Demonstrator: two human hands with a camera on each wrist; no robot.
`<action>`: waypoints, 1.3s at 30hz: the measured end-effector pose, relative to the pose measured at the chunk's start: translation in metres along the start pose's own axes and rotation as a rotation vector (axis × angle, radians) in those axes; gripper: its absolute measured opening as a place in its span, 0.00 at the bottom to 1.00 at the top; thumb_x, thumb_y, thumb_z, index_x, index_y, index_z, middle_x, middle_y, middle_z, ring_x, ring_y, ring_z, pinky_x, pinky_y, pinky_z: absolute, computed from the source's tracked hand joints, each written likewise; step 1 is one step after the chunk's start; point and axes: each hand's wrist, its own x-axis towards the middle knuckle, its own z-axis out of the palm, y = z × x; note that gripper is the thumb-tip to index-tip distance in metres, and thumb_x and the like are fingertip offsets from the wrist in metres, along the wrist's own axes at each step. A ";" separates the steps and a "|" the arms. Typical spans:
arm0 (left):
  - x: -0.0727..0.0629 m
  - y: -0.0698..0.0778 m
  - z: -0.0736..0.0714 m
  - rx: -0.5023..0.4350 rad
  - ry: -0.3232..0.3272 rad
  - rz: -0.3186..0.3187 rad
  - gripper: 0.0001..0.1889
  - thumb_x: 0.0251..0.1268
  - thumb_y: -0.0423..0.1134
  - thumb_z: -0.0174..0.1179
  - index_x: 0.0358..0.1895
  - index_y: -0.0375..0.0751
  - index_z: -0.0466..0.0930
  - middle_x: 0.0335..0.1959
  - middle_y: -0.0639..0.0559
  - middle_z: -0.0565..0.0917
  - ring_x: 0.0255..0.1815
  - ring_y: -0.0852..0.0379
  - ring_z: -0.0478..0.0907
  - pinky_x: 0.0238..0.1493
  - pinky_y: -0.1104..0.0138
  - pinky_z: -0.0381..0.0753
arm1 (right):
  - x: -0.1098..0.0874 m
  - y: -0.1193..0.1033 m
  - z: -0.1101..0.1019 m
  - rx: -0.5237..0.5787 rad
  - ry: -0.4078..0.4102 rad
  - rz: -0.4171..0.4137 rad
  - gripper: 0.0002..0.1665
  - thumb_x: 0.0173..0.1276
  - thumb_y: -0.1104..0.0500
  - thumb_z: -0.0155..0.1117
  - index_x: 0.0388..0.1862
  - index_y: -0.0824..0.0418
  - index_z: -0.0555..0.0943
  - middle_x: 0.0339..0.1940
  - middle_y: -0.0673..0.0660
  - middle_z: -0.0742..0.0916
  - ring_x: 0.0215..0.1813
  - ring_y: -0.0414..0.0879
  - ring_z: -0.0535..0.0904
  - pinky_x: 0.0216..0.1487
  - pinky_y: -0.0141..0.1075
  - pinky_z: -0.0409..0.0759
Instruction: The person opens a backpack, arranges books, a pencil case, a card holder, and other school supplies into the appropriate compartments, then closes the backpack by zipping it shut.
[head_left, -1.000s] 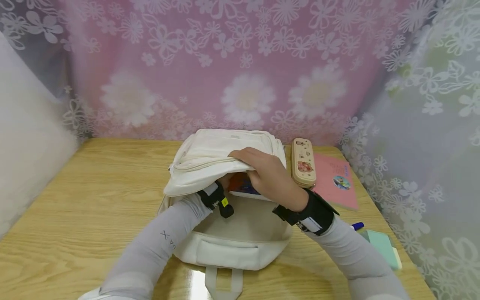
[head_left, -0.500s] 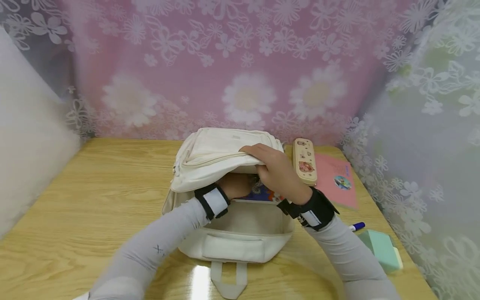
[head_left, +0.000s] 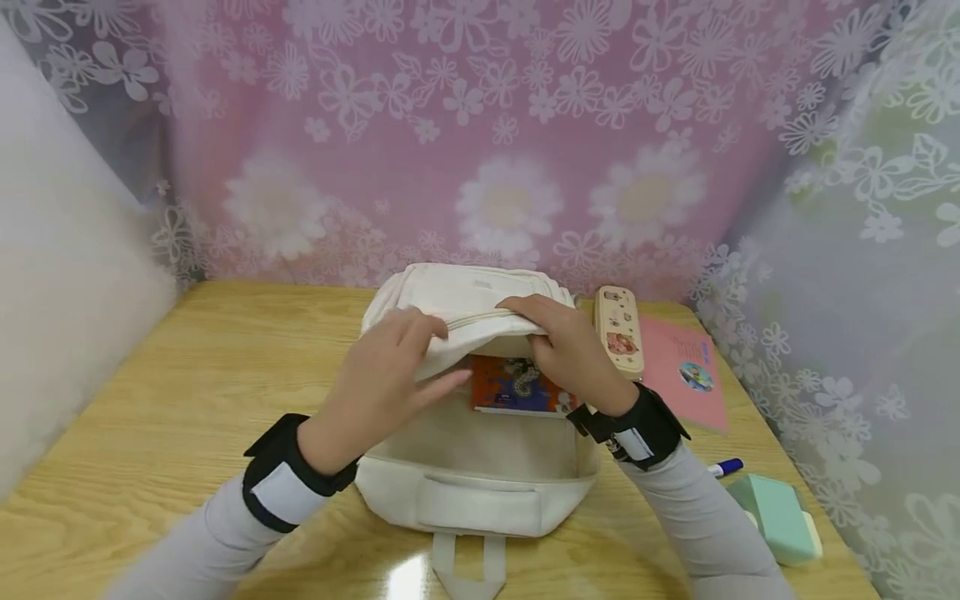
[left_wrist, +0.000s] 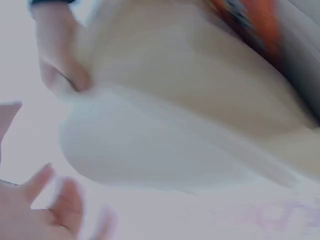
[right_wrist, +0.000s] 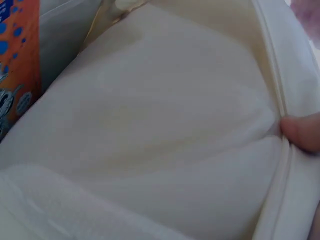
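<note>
A white backpack (head_left: 480, 521) lies on the table with its main compartment unzipped. My right hand (head_left: 573, 350) pinches the edge of its raised front flap (head_left: 450, 287); in the right wrist view the thumb (right_wrist: 302, 132) presses on the zipper edge. Inside the bag lies an orange and blue book (head_left: 521, 387), partly covered by the flap. My left hand (head_left: 382, 383) is in front of the flap's left side, thumb pointing right. The blurred left wrist view shows the left hand (left_wrist: 50, 215) with spread fingers, apart from the flap and holding nothing.
Right of the backpack, a cream pencil case (head_left: 620, 329) lies by a pink booklet (head_left: 686, 375). Nearer the front are a blue-capped marker (head_left: 726, 467) and a mint-green box (head_left: 776, 517). Floral curtains (head_left: 502, 142) hang behind the wooden table (head_left: 247, 367).
My left hand has come out of the backpack and moved to the flap's left side, uncovering the book. The right hand keeps hold of the flap's edge.
</note>
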 end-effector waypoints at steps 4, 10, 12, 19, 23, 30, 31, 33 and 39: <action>-0.009 -0.030 0.015 0.066 -0.079 -0.092 0.43 0.45 0.51 0.72 0.64 0.39 0.62 0.52 0.41 0.76 0.52 0.45 0.73 0.55 0.55 0.71 | -0.010 0.003 -0.005 0.006 -0.083 -0.013 0.29 0.58 0.79 0.50 0.55 0.58 0.77 0.48 0.56 0.84 0.50 0.46 0.80 0.42 0.36 0.76; -0.009 -0.043 0.035 -0.027 -0.145 -0.191 0.20 0.53 0.33 0.64 0.52 0.45 0.76 0.44 0.50 0.85 0.43 0.53 0.82 0.38 0.59 0.80 | -0.033 0.019 -0.025 0.183 -0.458 0.110 0.31 0.67 0.58 0.60 0.68 0.52 0.64 0.62 0.56 0.77 0.58 0.49 0.76 0.52 0.43 0.76; -0.008 -0.042 0.038 -0.003 -0.108 -0.195 0.19 0.53 0.33 0.64 0.50 0.43 0.77 0.42 0.49 0.85 0.41 0.54 0.83 0.35 0.59 0.80 | -0.044 0.032 -0.038 0.241 -0.510 0.231 0.33 0.69 0.51 0.56 0.71 0.53 0.61 0.65 0.59 0.74 0.63 0.55 0.72 0.58 0.50 0.72; -0.006 -0.043 0.042 -0.028 -0.018 -0.278 0.18 0.53 0.33 0.64 0.49 0.42 0.78 0.43 0.46 0.84 0.45 0.50 0.81 0.39 0.56 0.80 | -0.091 0.127 -0.067 -0.116 -0.381 0.746 0.28 0.75 0.47 0.44 0.60 0.69 0.69 0.50 0.70 0.80 0.46 0.62 0.78 0.44 0.50 0.76; -0.003 -0.042 0.040 -0.034 0.021 -0.265 0.16 0.52 0.33 0.65 0.47 0.44 0.80 0.40 0.48 0.85 0.43 0.51 0.82 0.39 0.58 0.80 | -0.120 0.178 -0.069 -0.293 -0.447 0.896 0.26 0.72 0.52 0.48 0.31 0.76 0.75 0.22 0.66 0.78 0.24 0.58 0.75 0.28 0.44 0.73; 0.007 -0.034 0.038 -0.037 0.023 -0.222 0.13 0.53 0.34 0.64 0.44 0.44 0.81 0.36 0.50 0.85 0.38 0.53 0.82 0.36 0.60 0.80 | -0.144 0.222 -0.053 -0.232 -0.733 1.307 0.69 0.63 0.27 0.41 0.64 0.87 0.28 0.63 0.90 0.47 0.65 0.81 0.48 0.65 0.62 0.58; 0.007 -0.033 0.038 -0.037 0.020 -0.221 0.13 0.52 0.34 0.64 0.43 0.44 0.82 0.36 0.49 0.85 0.37 0.53 0.82 0.36 0.60 0.80 | -0.144 0.224 -0.051 -0.212 -0.746 1.350 0.70 0.63 0.26 0.41 0.64 0.86 0.26 0.62 0.90 0.46 0.66 0.81 0.47 0.65 0.62 0.58; 0.007 -0.030 0.039 -0.035 0.013 -0.223 0.13 0.52 0.35 0.64 0.43 0.44 0.82 0.36 0.49 0.86 0.37 0.53 0.82 0.36 0.60 0.80 | -0.143 0.228 -0.050 -0.213 -0.774 1.376 0.72 0.60 0.24 0.41 0.65 0.87 0.30 0.63 0.89 0.47 0.66 0.79 0.48 0.65 0.61 0.59; 0.003 -0.029 0.043 -0.030 -0.012 -0.261 0.14 0.51 0.35 0.65 0.43 0.45 0.82 0.37 0.49 0.86 0.39 0.52 0.83 0.37 0.59 0.80 | -0.153 0.246 -0.051 -0.125 -0.943 1.295 0.74 0.54 0.17 0.36 0.69 0.81 0.43 0.68 0.83 0.48 0.70 0.74 0.45 0.68 0.60 0.55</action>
